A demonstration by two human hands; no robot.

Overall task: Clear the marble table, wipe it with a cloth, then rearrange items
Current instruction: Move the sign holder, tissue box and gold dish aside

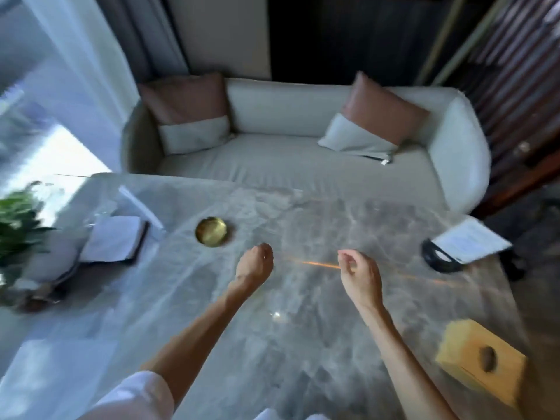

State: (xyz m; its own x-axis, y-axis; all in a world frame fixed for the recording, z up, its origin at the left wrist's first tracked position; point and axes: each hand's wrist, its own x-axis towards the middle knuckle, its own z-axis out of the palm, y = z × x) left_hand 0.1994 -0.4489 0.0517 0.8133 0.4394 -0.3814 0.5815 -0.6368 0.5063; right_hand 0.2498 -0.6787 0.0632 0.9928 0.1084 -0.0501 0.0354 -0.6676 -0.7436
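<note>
The grey marble table (303, 344) fills the lower part of the head view. My left hand (255, 266) hovers over its middle with the fingers curled in and nothing visible in it. My right hand (357, 272) is beside it, fingers loosely bent and apart, holding nothing. A small brass dish (211, 231) sits just left of my left hand. Further left lies an open notebook (113, 239). A yellow wooden tissue box (481, 360) stands at the right front. A white paper (471, 239) rests on a black round object (439, 262) at the right edge.
A potted green plant (18, 225) on a tray occupies the table's left edge. A cream sofa (303, 153) with two brown-and-white cushions stands just beyond the far edge. Sheer curtains and a bright window are at the left, a dark slatted wall at the right.
</note>
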